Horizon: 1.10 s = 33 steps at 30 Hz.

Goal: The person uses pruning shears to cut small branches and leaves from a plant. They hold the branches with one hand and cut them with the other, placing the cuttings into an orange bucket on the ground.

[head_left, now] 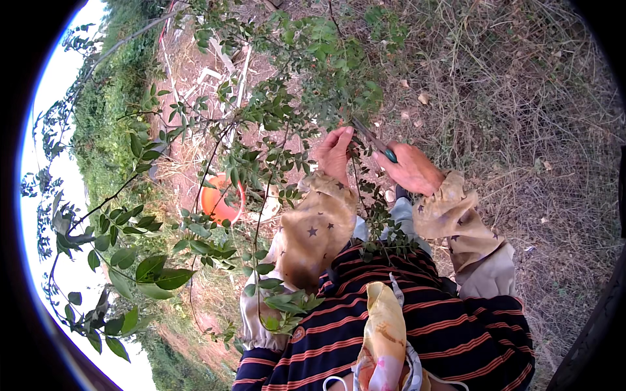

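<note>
My right hand is closed around the green handle of a metal cutting tool, perhaps scissors or pruning shears. Its dark end points up and left into the leaves of a thin, leafy branch. Beside that end, my left hand has thumb and fingers pinched together among the stems; leaves and fingers hide what lies between them. A leafy twig hangs down between my forearms. Tan star-print sleeve covers reach to both wrists.
Leafy branches spread across the left side and above my hands. An orange bucket stands on the ground at the left, near a pale object. White strips lie on the soil farther off. Dry grass and twigs cover the ground at the right.
</note>
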### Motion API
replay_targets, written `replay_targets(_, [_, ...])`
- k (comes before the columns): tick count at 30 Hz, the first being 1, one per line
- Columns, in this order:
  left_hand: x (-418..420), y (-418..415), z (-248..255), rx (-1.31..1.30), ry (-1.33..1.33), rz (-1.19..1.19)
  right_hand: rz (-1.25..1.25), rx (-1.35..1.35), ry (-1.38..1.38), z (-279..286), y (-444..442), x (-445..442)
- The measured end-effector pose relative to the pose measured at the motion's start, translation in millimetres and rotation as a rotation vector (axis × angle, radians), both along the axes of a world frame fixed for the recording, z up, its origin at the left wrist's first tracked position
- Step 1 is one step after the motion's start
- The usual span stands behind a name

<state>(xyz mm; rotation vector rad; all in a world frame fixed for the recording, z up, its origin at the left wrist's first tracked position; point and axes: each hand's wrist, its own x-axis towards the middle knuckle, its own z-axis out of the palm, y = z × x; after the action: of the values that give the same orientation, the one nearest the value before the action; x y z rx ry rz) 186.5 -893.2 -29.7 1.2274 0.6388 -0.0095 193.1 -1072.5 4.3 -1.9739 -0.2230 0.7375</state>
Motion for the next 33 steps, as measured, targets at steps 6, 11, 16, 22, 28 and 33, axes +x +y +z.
replay_targets(6, [-1, 6, -5, -0.022, -0.014, -0.041, -0.054, 0.153, 0.186, -7, 2, -1])
replay_targets(11, [-1, 9, -8, -0.038, -0.024, -0.042, -0.018, 0.126, 0.166, -6, 3, -1])
replay_targets(16, [0, 22, -27, -0.043, -0.026, -0.007, 0.025, 0.184, 0.112, -18, -3, -4])
replay_targets(22, [-6, 22, -21, -0.008, -0.026, 0.058, 0.040, -0.115, -0.227, 8, -8, 5])
replay_targets(28, [-12, 23, -27, 0.023, -0.091, 0.059, 0.068, -0.392, -0.452, 21, -13, 27])
replay_targets(33, [-19, 31, -18, 0.082, -0.111, 0.097, 0.237, -0.469, -0.381, 30, -11, 32])
